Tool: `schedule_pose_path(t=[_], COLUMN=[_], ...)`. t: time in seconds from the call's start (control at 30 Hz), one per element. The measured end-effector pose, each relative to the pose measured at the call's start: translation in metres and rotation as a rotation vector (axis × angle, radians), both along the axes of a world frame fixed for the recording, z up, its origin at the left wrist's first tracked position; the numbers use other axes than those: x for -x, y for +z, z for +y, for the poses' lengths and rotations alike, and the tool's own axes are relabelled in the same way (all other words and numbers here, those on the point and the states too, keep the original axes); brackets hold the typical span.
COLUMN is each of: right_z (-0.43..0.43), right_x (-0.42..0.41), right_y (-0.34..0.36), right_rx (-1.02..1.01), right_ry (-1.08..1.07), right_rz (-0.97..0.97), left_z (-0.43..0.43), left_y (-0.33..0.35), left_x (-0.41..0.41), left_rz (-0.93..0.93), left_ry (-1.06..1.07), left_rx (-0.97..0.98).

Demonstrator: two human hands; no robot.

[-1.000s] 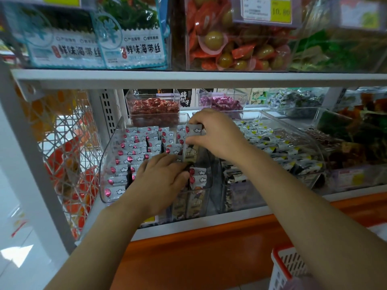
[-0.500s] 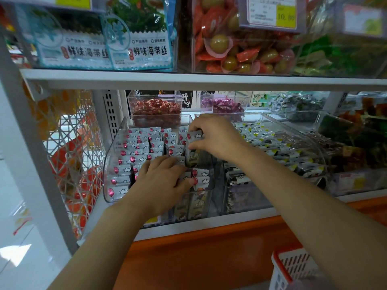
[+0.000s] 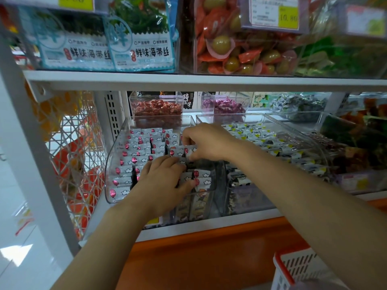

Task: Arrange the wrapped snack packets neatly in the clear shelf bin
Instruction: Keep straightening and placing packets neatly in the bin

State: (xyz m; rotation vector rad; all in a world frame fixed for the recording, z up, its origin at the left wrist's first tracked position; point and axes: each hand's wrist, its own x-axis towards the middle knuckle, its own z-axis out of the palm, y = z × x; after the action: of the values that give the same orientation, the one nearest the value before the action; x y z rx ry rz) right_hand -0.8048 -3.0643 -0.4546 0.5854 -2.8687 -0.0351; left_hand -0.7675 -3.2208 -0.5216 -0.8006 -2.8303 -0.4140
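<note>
On the middle shelf, head view only. Clear bin (image 3: 114, 162) holds the snack packets (image 3: 136, 152), white wrap with a red balloon print, laid in overlapping rows. Left and back rows look tidy. The front-right part is looser, with a dark gap.

Left hand (image 3: 161, 183) is palm down on the front rows, fingers fairly straight and pressing, thumb touching a front packet, nothing clamped. Probably bracing the rows so they don't slide or fan out.

Right hand (image 3: 209, 141) reaches across from the right, fingertips curled down and pinching the pinched packet (image 3: 178, 152) mid-bin, beside the gap. Likely being slotted in line with its row. Whether it holds more than one, cannot tell.

Judged step: straightening the right-hand column, task well along. Risk: slick wrappers may slip when the brace lifts.

Neighbour bin (image 3: 314, 147) of yellow-marked packets is just beside. Red-rimmed basket (image 3: 297, 266) sits low right.
</note>
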Motion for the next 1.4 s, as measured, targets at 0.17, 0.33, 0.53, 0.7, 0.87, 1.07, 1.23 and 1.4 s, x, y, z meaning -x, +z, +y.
schedule_pose_path(t=[0.17, 0.33, 0.53, 0.7, 0.87, 1.07, 1.23, 1.4], right_z=[0.009, 0.015, 0.017, 0.017, 0.018, 0.018, 0.019, 0.019], right_x=[-0.009, -0.030, -0.048, -0.056, -0.060, -0.049, -0.040, -0.030], right_y=[0.008, 0.015, 0.018, 0.016, 0.009, 0.011, 0.008, 0.004], right_rx=[0.213, 0.416, 0.493, 0.512, 0.520, 0.441, 0.387, 0.204], right_ry=[-0.011, 0.002, 0.024, 0.052, 0.093, 0.057, 0.044, 0.052], right_rz=[0.106, 0.252, 0.296, 0.280, 0.240, 0.168, 0.105, 0.004], left_z=[0.003, 0.007, 0.006, 0.010, 0.011, 0.011, 0.013, 0.010], left_y=[0.004, 0.004, 0.005, 0.004, 0.001, 0.002, 0.008, 0.005], left_x=[-0.001, 0.004, 0.014, 0.020, 0.022, 0.022, 0.021, 0.023], left_rz=[0.042, 0.024, -0.034, -0.083, -0.077, -0.058, -0.001, -0.049], left_ry=[-0.048, -0.017, 0.082, 0.128, 0.140, 0.072, -0.034, -0.032], left_rx=[-0.058, 0.046, 0.123, 0.163, 0.169, 0.101, -0.025, 0.003])
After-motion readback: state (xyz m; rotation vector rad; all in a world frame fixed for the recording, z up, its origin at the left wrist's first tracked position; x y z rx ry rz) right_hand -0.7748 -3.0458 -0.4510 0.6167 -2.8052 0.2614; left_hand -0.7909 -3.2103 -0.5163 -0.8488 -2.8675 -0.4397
